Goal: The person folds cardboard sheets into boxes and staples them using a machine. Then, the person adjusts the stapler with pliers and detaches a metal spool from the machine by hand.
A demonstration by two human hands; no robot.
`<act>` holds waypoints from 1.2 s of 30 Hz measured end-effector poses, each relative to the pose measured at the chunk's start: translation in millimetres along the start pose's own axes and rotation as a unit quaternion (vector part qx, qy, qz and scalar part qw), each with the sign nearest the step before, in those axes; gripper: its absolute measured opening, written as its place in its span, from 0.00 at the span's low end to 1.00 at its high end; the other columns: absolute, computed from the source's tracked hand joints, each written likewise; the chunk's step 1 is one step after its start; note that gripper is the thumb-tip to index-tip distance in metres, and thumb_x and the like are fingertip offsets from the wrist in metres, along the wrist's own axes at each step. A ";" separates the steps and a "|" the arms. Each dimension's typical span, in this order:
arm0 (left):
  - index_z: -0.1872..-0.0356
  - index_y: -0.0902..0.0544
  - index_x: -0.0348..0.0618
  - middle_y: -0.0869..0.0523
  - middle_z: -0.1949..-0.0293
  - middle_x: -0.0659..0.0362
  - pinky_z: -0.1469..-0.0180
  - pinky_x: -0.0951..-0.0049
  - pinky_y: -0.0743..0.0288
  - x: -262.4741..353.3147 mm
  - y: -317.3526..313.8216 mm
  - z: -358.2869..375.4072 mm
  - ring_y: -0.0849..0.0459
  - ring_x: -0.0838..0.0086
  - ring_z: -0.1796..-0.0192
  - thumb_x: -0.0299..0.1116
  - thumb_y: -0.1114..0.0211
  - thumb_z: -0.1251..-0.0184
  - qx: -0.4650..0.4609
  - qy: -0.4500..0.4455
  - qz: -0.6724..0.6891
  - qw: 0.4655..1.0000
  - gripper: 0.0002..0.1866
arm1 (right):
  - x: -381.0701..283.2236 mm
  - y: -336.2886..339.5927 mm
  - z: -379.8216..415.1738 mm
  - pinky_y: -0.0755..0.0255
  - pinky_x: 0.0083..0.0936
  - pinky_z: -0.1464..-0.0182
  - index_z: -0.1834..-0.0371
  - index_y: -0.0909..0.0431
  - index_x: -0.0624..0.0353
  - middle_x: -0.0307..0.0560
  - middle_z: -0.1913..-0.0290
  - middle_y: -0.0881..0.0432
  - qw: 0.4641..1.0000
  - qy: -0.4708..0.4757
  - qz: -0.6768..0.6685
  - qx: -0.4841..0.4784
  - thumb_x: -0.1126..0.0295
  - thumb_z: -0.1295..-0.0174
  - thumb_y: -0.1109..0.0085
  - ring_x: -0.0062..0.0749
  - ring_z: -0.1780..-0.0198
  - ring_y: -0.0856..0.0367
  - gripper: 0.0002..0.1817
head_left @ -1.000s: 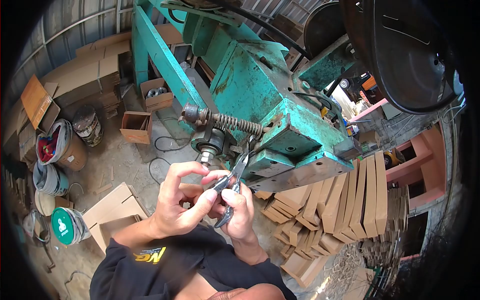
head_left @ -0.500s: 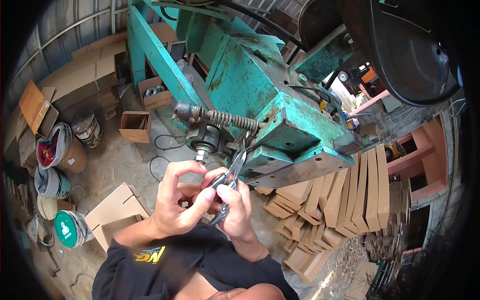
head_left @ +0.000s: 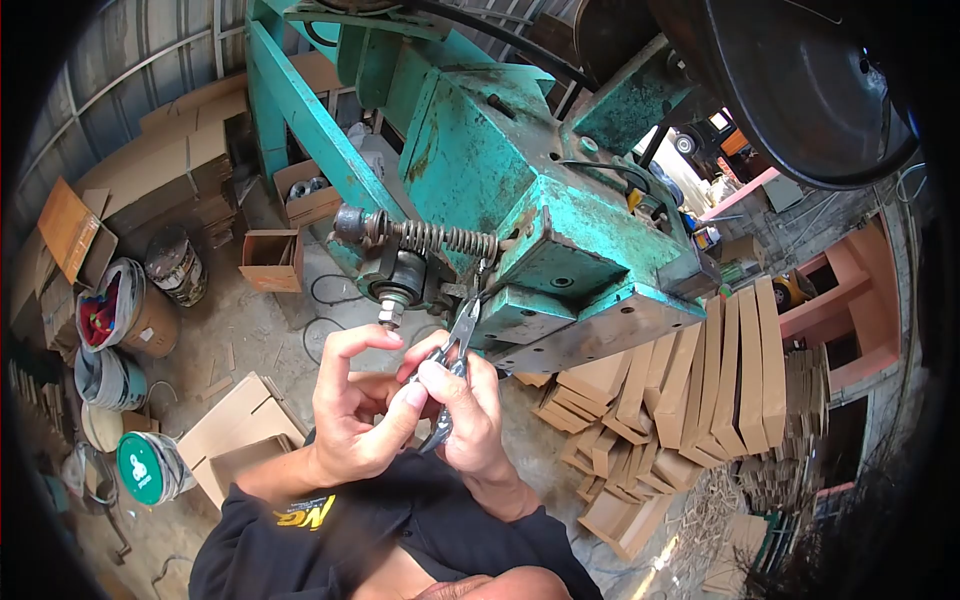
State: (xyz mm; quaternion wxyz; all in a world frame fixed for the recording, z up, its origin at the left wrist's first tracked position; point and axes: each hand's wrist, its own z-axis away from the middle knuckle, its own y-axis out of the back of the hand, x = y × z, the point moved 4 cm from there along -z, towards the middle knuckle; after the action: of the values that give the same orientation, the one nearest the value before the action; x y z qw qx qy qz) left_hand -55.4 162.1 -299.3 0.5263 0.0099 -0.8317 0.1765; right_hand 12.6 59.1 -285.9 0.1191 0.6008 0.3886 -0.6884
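Note:
A pair of pliers (head_left: pixel 463 328) with dark handles points up from between my hands. My right hand (head_left: pixel 470 405) wraps round the handles, thumb laid along them. My left hand (head_left: pixel 365 410) is closed at the handle on the other side, its thumb and curled fingers against it. Its index finger arches up near a threaded bolt with nuts (head_left: pixel 391 313). The plier jaws reach a small metal link at the end of a coil spring (head_left: pixel 445 238). That spring runs along the lower edge of a worn turquoise machine (head_left: pixel 470 165).
Cardboard pieces (head_left: pixel 690 385) are stacked right of the machine. On the left floor stand buckets, one with a green lid (head_left: pixel 140 468), and an open carton (head_left: pixel 271 262). A flat cardboard piece (head_left: pixel 235 420) lies beside my left forearm. A dark rounded metal part (head_left: pixel 800 90) hangs upper right.
The view has shifted slightly, so the machine sits a little further left and lower hands keep nearly the same pose. The pliers stay held, with jaws by the spring's end.

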 end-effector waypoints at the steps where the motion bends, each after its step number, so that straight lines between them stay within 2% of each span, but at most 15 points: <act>1: 0.36 0.43 0.39 0.18 0.78 0.57 0.78 0.81 0.30 1.2 -0.7 -0.6 0.21 0.81 0.80 0.17 0.41 0.28 0.009 0.006 0.031 0.999 0.26 | -0.9 -0.8 -0.6 0.29 0.18 0.77 0.56 0.26 0.66 0.43 0.69 0.22 1.000 -0.006 -0.001 -0.003 0.66 0.26 0.49 0.19 0.76 0.22 0.12; 7: 0.36 0.45 0.41 0.19 0.80 0.58 0.80 0.80 0.32 8.4 -1.5 -5.7 0.23 0.81 0.83 0.17 0.43 0.27 0.010 -0.011 0.064 0.998 0.26 | -8.5 -6.2 -1.5 0.30 0.18 0.79 0.58 0.26 0.66 0.43 0.73 0.22 1.000 -0.013 -0.010 -0.009 0.66 0.25 0.50 0.21 0.81 0.24 0.12; 15: 0.35 0.46 0.41 0.19 0.79 0.56 0.81 0.79 0.31 14.1 -3.5 -10.5 0.22 0.79 0.83 0.16 0.44 0.27 0.007 -0.038 0.061 0.997 0.26 | -8.3 -2.2 -4.8 0.30 0.19 0.79 0.58 0.26 0.67 0.44 0.74 0.21 0.999 0.021 0.031 -0.016 0.66 0.26 0.49 0.21 0.81 0.23 0.12; 17: 0.34 0.46 0.41 0.19 0.80 0.56 0.81 0.80 0.31 11.0 -4.3 -11.0 0.23 0.80 0.83 0.17 0.44 0.27 0.003 -0.068 0.071 0.995 0.26 | -14.3 -3.7 -5.4 0.30 0.19 0.79 0.58 0.26 0.67 0.45 0.74 0.21 0.999 0.026 0.039 -0.018 0.66 0.26 0.49 0.22 0.81 0.23 0.12; 19: 0.34 0.45 0.41 0.19 0.80 0.57 0.81 0.80 0.32 16.2 -3.2 -10.4 0.23 0.80 0.83 0.17 0.44 0.27 -0.004 -0.033 0.068 0.997 0.26 | -20.3 -7.1 -3.7 0.29 0.19 0.79 0.57 0.26 0.67 0.46 0.74 0.21 1.000 0.007 0.012 -0.014 0.66 0.26 0.49 0.24 0.81 0.22 0.12; 21: 0.34 0.45 0.41 0.20 0.80 0.59 0.81 0.80 0.33 16.4 -1.9 -12.9 0.23 0.81 0.83 0.18 0.42 0.26 -0.010 -0.001 0.071 0.997 0.27 | -17.3 -7.9 -5.8 0.28 0.20 0.78 0.57 0.27 0.67 0.47 0.72 0.20 0.999 0.045 0.029 -0.008 0.66 0.26 0.50 0.25 0.81 0.22 0.12; 25: 0.34 0.44 0.40 0.20 0.80 0.61 0.81 0.81 0.34 7.6 -0.1 -7.8 0.23 0.83 0.82 0.20 0.41 0.26 0.001 0.004 0.077 0.997 0.27 | -12.5 -5.3 -5.4 0.27 0.19 0.77 0.56 0.27 0.68 0.47 0.69 0.21 0.998 0.053 0.039 0.006 0.65 0.27 0.51 0.24 0.79 0.21 0.14; 29: 0.36 0.38 0.39 0.16 0.74 0.60 0.78 0.84 0.33 8.3 2.6 -9.5 0.19 0.84 0.78 0.21 0.38 0.27 -0.025 0.010 0.033 0.999 0.25 | -3.4 -1.3 -2.3 0.26 0.19 0.76 0.53 0.26 0.68 0.45 0.64 0.21 0.999 0.049 0.014 0.001 0.64 0.27 0.52 0.23 0.75 0.20 0.15; 30: 0.36 0.37 0.38 0.14 0.72 0.59 0.78 0.84 0.32 7.8 3.1 -8.8 0.18 0.82 0.77 0.22 0.37 0.28 -0.026 0.024 0.013 0.999 0.24 | -2.4 -4.1 0.8 0.29 0.17 0.73 0.53 0.25 0.67 0.42 0.63 0.21 0.999 0.030 -0.012 -0.003 0.63 0.27 0.52 0.19 0.73 0.22 0.16; 32: 0.37 0.35 0.37 0.13 0.70 0.58 0.78 0.83 0.31 8.2 5.1 -9.3 0.16 0.81 0.77 0.22 0.36 0.29 -0.027 0.038 -0.009 0.999 0.24 | 11.5 5.8 4.0 0.34 0.15 0.69 0.52 0.24 0.65 0.39 0.62 0.22 0.999 0.036 0.030 -0.006 0.61 0.27 0.51 0.15 0.70 0.27 0.16; 33: 0.37 0.33 0.38 0.13 0.71 0.58 0.78 0.82 0.30 11.0 5.4 -11.2 0.16 0.80 0.77 0.23 0.34 0.30 -0.052 0.020 -0.069 0.996 0.24 | 16.9 8.3 6.6 0.38 0.15 0.67 0.52 0.23 0.63 0.36 0.63 0.23 0.999 0.020 0.027 -0.025 0.61 0.27 0.51 0.13 0.67 0.30 0.15; 35: 0.39 0.28 0.39 0.16 0.79 0.59 0.78 0.79 0.30 19.4 19.3 -16.7 0.18 0.80 0.80 0.27 0.30 0.33 -0.128 0.043 -0.162 0.978 0.24 | 24.4 11.9 14.0 0.39 0.15 0.67 0.52 0.23 0.63 0.35 0.64 0.22 0.999 0.024 0.033 -0.027 0.61 0.27 0.51 0.12 0.68 0.30 0.15; 36: 0.42 0.24 0.38 0.19 0.83 0.62 0.78 0.80 0.32 35.2 28.4 -26.2 0.20 0.82 0.81 0.28 0.28 0.36 -0.145 -0.011 -0.252 0.957 0.22 | 21.7 12.6 19.8 0.36 0.17 0.64 0.54 0.23 0.63 0.37 0.65 0.22 0.995 0.007 0.097 -0.023 0.62 0.28 0.50 0.16 0.66 0.28 0.14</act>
State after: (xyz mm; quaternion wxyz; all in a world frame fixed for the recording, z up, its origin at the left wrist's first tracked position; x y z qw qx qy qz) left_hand -54.0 202.6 -266.3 0.5399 0.1446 -0.8249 -0.0847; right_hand 0.6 43.9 -311.3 0.1965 0.6376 0.3447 -0.6604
